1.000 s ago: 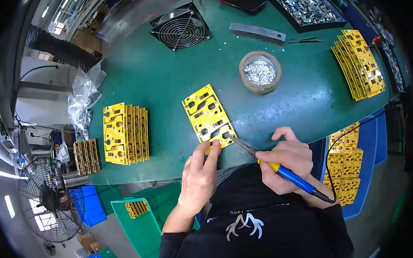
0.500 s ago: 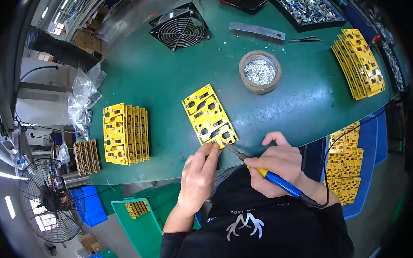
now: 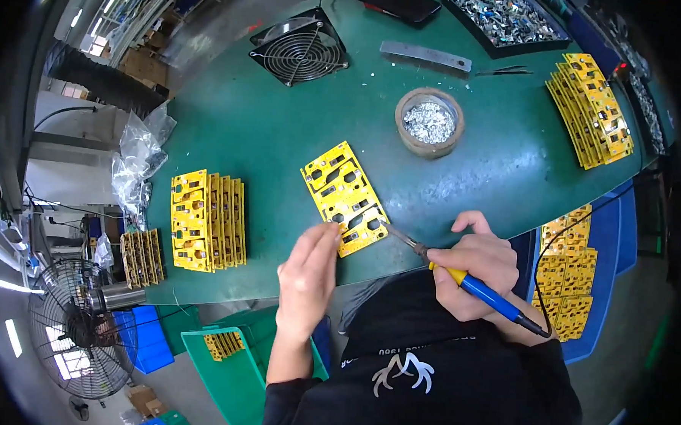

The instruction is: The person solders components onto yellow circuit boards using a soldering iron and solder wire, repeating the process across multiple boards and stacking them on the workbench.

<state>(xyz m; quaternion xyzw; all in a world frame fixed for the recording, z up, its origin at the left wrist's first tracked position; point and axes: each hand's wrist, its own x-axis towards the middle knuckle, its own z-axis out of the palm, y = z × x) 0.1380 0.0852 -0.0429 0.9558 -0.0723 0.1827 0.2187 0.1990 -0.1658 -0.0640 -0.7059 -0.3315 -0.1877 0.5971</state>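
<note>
A yellow circuit board with cut-outs and small dark parts lies flat and slanted on the green table. My right hand is closed around the blue-and-yellow handle of a soldering iron. Its tip reaches the board's right edge, near the lower end. At the board's lower left edge are the fingertips of my left hand, pressed together. They cover a bit of the edge, and what they pinch, if anything, is hidden.
A round pot of silvery scraps stands beyond the board. Upright stacks of yellow boards flank me left and right. Farther back are a square fan, a metal bar, tweezers and a parts tray.
My left hand has moved from the board's near end to its left edge. The soldering iron has shifted right and slightly up along the board. The board lies in about the same place.
</note>
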